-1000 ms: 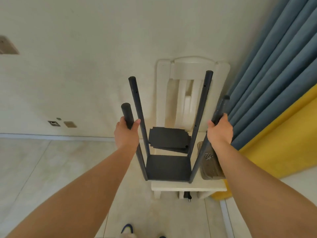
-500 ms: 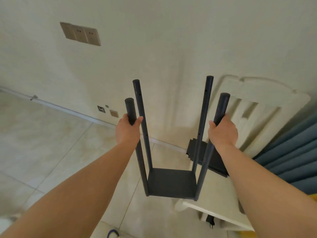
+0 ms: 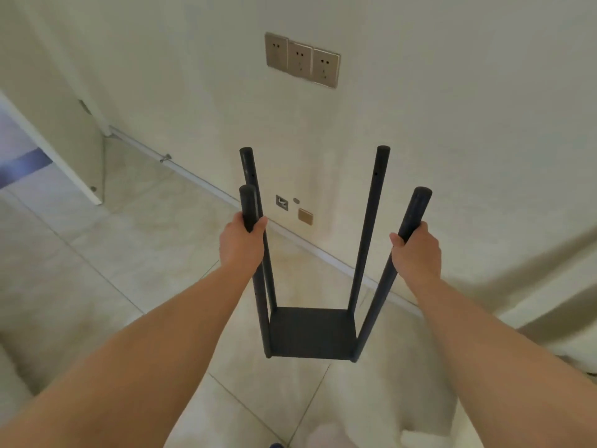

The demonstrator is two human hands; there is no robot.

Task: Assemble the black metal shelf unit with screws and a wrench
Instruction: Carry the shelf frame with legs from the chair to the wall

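The black metal shelf unit (image 3: pixel 312 331) hangs in the air in front of me: one square shelf plate at the bottom with four upright round posts rising from its corners. My left hand (image 3: pixel 241 242) grips the near left post just below its top. My right hand (image 3: pixel 416 252) grips the near right post a little under its cap. The two far posts (image 3: pixel 371 221) stand free, with small screw holes near their tops. No screws or wrench are in view.
A cream wall with a triple socket panel (image 3: pixel 302 59) and low outlet plates (image 3: pixel 305 216) faces me. Beige floor tiles (image 3: pixel 129 253) lie below. A white door edge (image 3: pixel 74 169) stands at left. A blurred white chair (image 3: pixel 549 286) sits at far right.
I have swung left with the shelf unit held in both hands, lifting it off the white chair. The chair, spare shelf plates and blue curtain have slid out of view to the right.
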